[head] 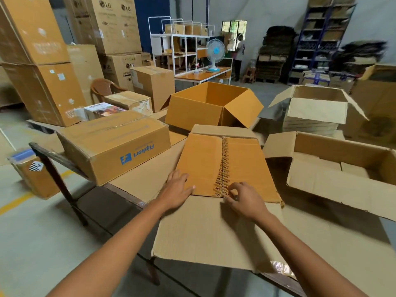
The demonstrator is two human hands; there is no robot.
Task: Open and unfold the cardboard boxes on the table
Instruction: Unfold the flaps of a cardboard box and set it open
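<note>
Head view: the box (246, 163) lies mid-surface (55, 156), its near flap (205, 232) folded out toward the person. Left hand (179, 190) is spread flat, pressing the box's near left corner. Right hand (244, 201) is curled, pinching the tape (224, 161) end at the seam's near edge. Risk: yanked sideways, the tape may tear short. If the left hand lifts, the box may slide.

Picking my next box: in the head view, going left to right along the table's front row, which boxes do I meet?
Flipkart box → taped box → open box
</note>
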